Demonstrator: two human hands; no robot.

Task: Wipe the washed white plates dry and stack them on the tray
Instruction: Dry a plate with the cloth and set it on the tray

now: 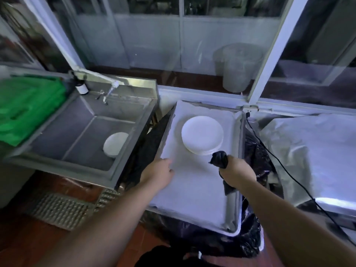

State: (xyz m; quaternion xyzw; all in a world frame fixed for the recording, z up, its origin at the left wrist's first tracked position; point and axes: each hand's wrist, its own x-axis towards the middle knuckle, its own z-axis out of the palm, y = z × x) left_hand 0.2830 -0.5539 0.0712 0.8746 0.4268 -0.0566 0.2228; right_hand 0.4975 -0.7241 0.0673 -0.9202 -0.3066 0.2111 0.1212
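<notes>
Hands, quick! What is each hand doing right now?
Left hand: open, holding nothing, fingers at the edge of the tray.
Right hand: closed around a dark cloth, near the stacked white plates.

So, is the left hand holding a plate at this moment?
No, the left hand holds nothing and rests at the tray edge, while the plates in the sink lie untouched.

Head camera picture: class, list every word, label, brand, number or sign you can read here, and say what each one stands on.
No text can be read anywhere in this picture.
The small dark bottle at the sink's back corner has a white label: too small and blurred to read.
The stacked white plates, the tray and the dark cloth show no print.
</notes>
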